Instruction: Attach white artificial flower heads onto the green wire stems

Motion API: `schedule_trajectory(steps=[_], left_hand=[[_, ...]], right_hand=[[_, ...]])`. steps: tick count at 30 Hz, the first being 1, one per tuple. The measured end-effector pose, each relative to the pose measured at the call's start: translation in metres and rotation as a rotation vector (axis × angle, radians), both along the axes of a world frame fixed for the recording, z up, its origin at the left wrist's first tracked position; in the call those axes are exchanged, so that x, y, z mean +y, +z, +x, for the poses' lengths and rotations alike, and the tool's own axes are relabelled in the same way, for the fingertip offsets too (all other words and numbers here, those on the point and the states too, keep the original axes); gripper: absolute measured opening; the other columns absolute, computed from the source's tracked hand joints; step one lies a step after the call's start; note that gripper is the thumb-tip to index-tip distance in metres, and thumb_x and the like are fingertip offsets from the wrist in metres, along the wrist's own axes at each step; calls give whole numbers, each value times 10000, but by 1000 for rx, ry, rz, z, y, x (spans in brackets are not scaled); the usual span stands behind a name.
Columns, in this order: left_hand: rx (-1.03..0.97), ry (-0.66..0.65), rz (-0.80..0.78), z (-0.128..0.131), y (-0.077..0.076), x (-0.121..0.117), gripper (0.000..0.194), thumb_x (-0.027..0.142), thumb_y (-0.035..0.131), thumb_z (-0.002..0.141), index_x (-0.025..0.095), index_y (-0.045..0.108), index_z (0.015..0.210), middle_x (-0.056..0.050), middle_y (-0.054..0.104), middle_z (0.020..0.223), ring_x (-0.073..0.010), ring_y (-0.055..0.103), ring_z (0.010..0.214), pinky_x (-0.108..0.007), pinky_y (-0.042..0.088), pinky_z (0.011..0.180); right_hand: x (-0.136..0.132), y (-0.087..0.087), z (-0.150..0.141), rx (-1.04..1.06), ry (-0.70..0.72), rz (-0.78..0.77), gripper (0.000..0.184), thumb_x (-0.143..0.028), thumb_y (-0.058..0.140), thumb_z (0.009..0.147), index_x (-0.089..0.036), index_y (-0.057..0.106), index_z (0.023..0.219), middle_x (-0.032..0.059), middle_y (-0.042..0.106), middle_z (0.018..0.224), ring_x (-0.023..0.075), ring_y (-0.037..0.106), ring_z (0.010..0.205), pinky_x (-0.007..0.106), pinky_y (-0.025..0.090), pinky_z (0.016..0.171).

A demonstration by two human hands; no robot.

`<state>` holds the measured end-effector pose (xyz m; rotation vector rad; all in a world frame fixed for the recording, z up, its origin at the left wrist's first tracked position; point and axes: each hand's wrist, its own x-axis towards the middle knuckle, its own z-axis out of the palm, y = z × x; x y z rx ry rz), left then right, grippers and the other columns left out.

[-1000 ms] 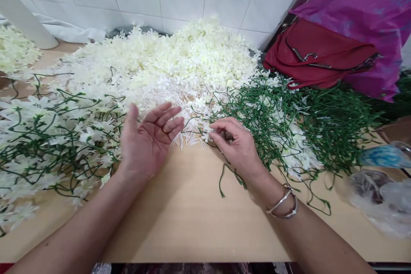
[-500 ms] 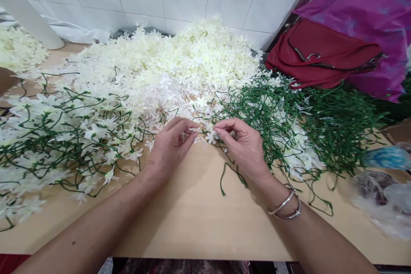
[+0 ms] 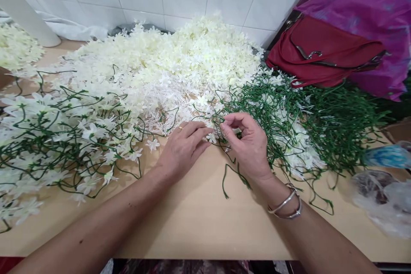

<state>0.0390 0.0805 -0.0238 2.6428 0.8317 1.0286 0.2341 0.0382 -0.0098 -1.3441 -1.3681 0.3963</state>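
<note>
My left hand [image 3: 183, 147] rests palm down on the wooden table [image 3: 192, 218], its fingers pinched on a small white flower [image 3: 211, 138]. My right hand [image 3: 248, 145] is closed in a pinch on a thin green stem [image 3: 231, 173] that trails toward me across the table. The fingertips of both hands meet at the flower. Behind them lies a big heap of loose cream flowers [image 3: 180, 60]. Green stems fitted with white flowers [image 3: 61, 137] are spread out to the left. A tangle of mostly bare green stems [image 3: 321, 124] lies to the right.
A red handbag [image 3: 321, 53] and purple cloth [image 3: 366, 13] sit at the back right against the tiled wall. Clear plastic bags [image 3: 382, 197] lie at the right edge. A white post [image 3: 25, 17] stands at the back left.
My left hand turned from open and palm up to palm down, then moved right to meet my right hand at the flower. The right hand has barely shifted.
</note>
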Motion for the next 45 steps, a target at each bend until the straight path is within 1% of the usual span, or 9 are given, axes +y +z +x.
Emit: schedule_trajectory(steps=[6, 10, 15, 20, 23, 29, 36, 40, 45], left_hand=[[76, -5, 4, 5, 6, 0, 139, 196, 587, 1044, 188, 724, 1062, -77, 750, 1087, -235, 648, 999, -377, 524, 920], [-47, -25, -51, 3, 8, -1, 147, 194, 582, 1046, 179, 706, 969, -64, 755, 994, -219, 661, 956, -364, 520, 908], [-551, 105, -471, -3, 11, 3, 37, 228, 724, 957, 198, 740, 970, -17, 768, 907, -147, 686, 821, -254, 532, 755], [-893, 95, -800, -4, 19, 7, 175, 334, 833, 869, 189, 764, 939, -4, 755, 857, -117, 684, 794, -220, 545, 773], [-903, 39, -860, -3, 22, 5, 208, 367, 856, 854, 186, 768, 910, 1, 746, 807, -108, 680, 749, -210, 544, 743], [-865, -42, -929, -1, 26, -1, 170, 336, 860, 861, 192, 798, 927, -2, 766, 784, -101, 690, 714, -193, 534, 689], [-794, -120, -960, 3, 19, -6, 165, 343, 846, 869, 210, 808, 958, -24, 813, 918, -127, 731, 822, -236, 589, 793], [-733, -92, -958, 3, 13, -6, 205, 370, 829, 880, 223, 816, 1023, -58, 832, 1051, -187, 765, 967, -339, 619, 919], [-701, -98, -941, 2, 13, -5, 237, 395, 794, 913, 219, 779, 1071, -45, 831, 992, -173, 778, 889, -334, 648, 859]], right_hand=[[0, 4, -1, -71, 29, 13, 78, -155, 730, 895, -228, 713, 874, 18, 710, 912, 183, 659, 865, 331, 540, 798], [-1, 7, -3, -112, 64, 56, 118, -145, 707, 928, -243, 767, 904, 43, 746, 1003, 208, 699, 983, 390, 573, 931], [-2, 4, -5, 20, 82, 58, 121, -190, 722, 938, -262, 774, 1019, 63, 703, 1148, 214, 705, 1071, 400, 598, 961], [-6, 9, -10, -6, 119, 51, 103, -154, 698, 953, -245, 746, 956, 50, 712, 1037, 196, 686, 985, 368, 576, 878], [-10, 14, -14, -15, 171, 62, 125, -135, 683, 962, -242, 749, 961, 25, 722, 934, 168, 674, 873, 329, 564, 796], [-14, 19, -20, -21, 167, 80, 133, -125, 713, 941, -244, 774, 947, 26, 739, 937, 172, 672, 878, 330, 553, 795], [-16, 16, -24, 87, 109, 8, 60, -192, 763, 895, -237, 725, 900, 4, 715, 842, 172, 664, 787, 322, 539, 748], [-17, 14, -26, 103, 80, -23, 43, -242, 767, 890, -252, 726, 899, 17, 732, 843, 195, 679, 785, 339, 562, 740], [-17, 12, -27, 128, 71, -30, 77, -272, 781, 899, -248, 712, 925, 20, 736, 867, 193, 686, 800, 341, 581, 765]])
